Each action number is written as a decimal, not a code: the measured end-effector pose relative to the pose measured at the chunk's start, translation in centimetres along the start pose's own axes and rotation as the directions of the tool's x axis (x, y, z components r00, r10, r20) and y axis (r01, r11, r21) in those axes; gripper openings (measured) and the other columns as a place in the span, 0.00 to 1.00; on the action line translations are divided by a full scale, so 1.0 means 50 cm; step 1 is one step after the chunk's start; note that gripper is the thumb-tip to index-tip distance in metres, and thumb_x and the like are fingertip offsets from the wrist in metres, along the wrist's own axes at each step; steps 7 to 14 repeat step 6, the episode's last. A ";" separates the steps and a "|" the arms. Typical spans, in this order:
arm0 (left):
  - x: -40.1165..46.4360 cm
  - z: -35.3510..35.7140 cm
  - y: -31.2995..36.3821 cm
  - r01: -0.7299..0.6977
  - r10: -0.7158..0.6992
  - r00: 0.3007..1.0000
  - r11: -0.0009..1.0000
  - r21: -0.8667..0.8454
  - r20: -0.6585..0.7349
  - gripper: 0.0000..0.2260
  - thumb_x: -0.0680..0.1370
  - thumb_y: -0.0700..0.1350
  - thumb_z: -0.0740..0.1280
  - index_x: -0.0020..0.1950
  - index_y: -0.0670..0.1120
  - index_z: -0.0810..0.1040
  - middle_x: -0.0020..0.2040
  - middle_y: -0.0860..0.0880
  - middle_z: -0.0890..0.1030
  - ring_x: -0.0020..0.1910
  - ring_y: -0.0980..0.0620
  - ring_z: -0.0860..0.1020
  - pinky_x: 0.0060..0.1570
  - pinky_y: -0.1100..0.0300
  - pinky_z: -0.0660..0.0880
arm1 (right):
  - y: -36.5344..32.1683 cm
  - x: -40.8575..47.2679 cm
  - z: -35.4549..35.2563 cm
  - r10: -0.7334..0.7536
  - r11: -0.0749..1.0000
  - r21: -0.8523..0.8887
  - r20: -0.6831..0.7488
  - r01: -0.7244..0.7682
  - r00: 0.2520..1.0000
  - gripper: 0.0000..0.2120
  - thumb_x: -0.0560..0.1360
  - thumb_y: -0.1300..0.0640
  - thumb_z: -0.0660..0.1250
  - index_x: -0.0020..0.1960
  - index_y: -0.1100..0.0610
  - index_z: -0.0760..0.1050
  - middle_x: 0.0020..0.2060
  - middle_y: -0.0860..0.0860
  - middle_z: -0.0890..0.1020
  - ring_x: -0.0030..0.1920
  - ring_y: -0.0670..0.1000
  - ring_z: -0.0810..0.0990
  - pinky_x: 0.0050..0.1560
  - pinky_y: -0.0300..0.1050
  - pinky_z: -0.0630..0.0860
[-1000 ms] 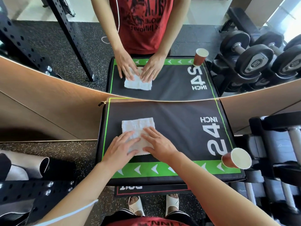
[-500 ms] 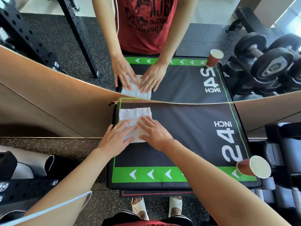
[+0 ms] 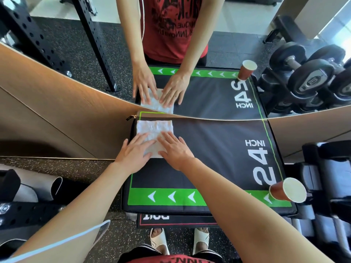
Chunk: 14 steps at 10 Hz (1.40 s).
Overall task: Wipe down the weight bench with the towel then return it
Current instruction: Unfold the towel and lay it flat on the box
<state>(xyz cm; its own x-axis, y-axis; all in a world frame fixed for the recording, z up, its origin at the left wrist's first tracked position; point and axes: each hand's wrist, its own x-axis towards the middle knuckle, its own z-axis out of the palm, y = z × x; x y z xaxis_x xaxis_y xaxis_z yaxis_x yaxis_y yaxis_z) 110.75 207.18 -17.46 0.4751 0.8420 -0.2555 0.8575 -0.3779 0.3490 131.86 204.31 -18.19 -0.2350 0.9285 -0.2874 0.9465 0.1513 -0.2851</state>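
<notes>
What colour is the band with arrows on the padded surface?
Bright green band with white arrows, seen in the head view.

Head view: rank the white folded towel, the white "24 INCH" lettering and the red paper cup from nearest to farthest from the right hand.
1. The white folded towel, under the right hand's fingertips, at the black pad's far left corner.
2. The white "24 INCH" lettering, printed on the pad to the right of the hand.
3. The red paper cup, at the pad's near right corner, on the green strip.
</notes>
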 end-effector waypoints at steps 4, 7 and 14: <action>-0.073 0.050 0.103 0.122 -0.118 0.985 0.992 0.021 -0.125 0.24 0.82 0.51 0.66 0.79 0.54 0.68 0.84 0.50 0.60 0.83 0.48 0.55 0.77 0.31 0.57 | 0.053 -0.110 0.003 -0.062 0.998 0.029 -0.040 0.063 0.997 0.29 0.85 0.44 0.56 0.83 0.50 0.55 0.83 0.49 0.51 0.83 0.53 0.47 0.80 0.58 0.50; -0.114 0.068 0.165 0.227 -0.222 0.960 0.974 0.010 -0.173 0.25 0.83 0.54 0.65 0.80 0.54 0.67 0.84 0.50 0.59 0.83 0.47 0.56 0.77 0.34 0.58 | 0.079 -0.160 0.001 -0.149 0.988 0.024 -0.067 0.150 0.987 0.29 0.84 0.44 0.58 0.82 0.50 0.57 0.82 0.50 0.55 0.82 0.55 0.50 0.79 0.59 0.52; -0.114 0.068 0.165 0.227 -0.222 0.960 0.974 0.010 -0.173 0.25 0.83 0.54 0.65 0.80 0.54 0.67 0.84 0.50 0.59 0.83 0.47 0.56 0.77 0.34 0.58 | 0.079 -0.160 0.001 -0.149 0.988 0.024 -0.067 0.150 0.987 0.29 0.84 0.44 0.58 0.82 0.50 0.57 0.82 0.50 0.55 0.82 0.55 0.50 0.79 0.59 0.52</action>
